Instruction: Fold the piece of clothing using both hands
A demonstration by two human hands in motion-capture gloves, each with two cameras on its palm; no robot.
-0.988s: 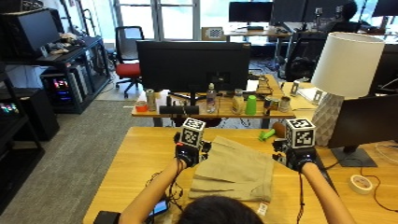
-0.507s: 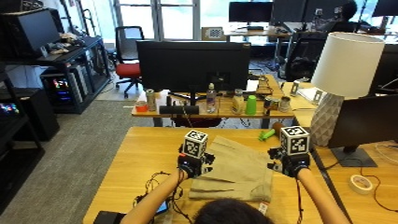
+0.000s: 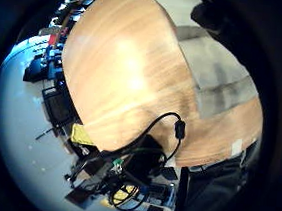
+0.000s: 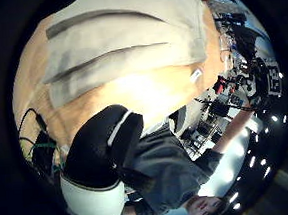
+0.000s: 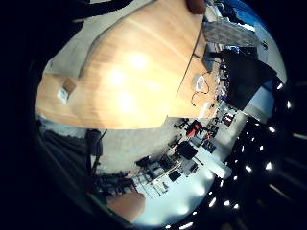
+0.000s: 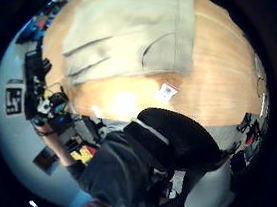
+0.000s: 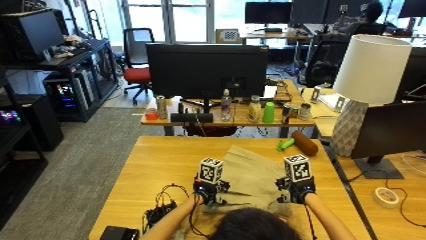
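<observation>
Two gloved hands show in the outside view, the left hand [image 7: 206,190] and the right hand [image 7: 299,192], at either side of a tan garment [image 7: 256,172] lying on the wooden table [image 7: 160,165]. Both are at the garment's near edge, but this view hides their fingers, so whether they grasp the cloth cannot be told. A green tool [image 7: 286,145] and a brown roll [image 7: 305,143] lie just beyond the garment. A tape roll [image 7: 385,197] sits on the neighbouring desk beside a lamp [image 7: 363,95].

From the left little-finger side palm view, mostly bare table [image 3: 128,79] shows, with the garment [image 3: 214,77] at one side, a folded band crossing it, and a cable [image 3: 166,133] looping off the table edge.

From the left thumb side palm view, the garment [image 4: 123,39] spreads in folded layers with a small white tag [image 4: 196,75] near its edge.

From the right little-finger side palm view, only bare table [image 5: 129,81], the tag [image 5: 65,89] and the tape roll [image 5: 198,82] appear.

From the right thumb side palm view, the garment [image 6: 130,31] shows a curved pocket seam, and the tag [image 6: 166,91] lies apart from it on the wood.
</observation>
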